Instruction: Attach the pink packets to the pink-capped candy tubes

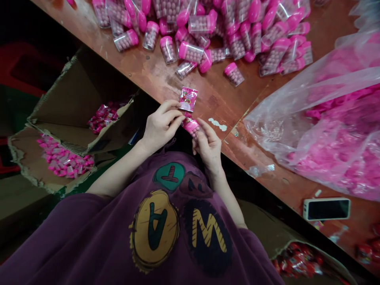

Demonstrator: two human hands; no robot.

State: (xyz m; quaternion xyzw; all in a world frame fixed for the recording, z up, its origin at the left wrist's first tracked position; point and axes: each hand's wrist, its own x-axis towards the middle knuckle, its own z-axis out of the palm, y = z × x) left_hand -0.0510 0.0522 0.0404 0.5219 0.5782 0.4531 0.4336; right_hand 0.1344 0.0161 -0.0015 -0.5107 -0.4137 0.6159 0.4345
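Note:
My right hand point(209, 144) grips a small clear candy jar point(191, 126) with a pink lid and pink balls inside, tilted at the table's edge. At the jar's lid end, the thumb and fingers of my left hand point(163, 124) are pinched together; exactly what they clasp there is partly hidden. Just beyond, a shiny pink printed sachet point(189, 98) lies on the table, its left side touched by my left index fingertip.
Many similar jars point(192, 51) are heaped along the wooden table's point(142, 77) far side. A clear bag of pink pieces point(335, 146) and a phone point(326, 209) lie at right. Cardboard boxes point(56, 95) at left hold pink packets point(67, 158); red packets point(298, 259) are at lower right.

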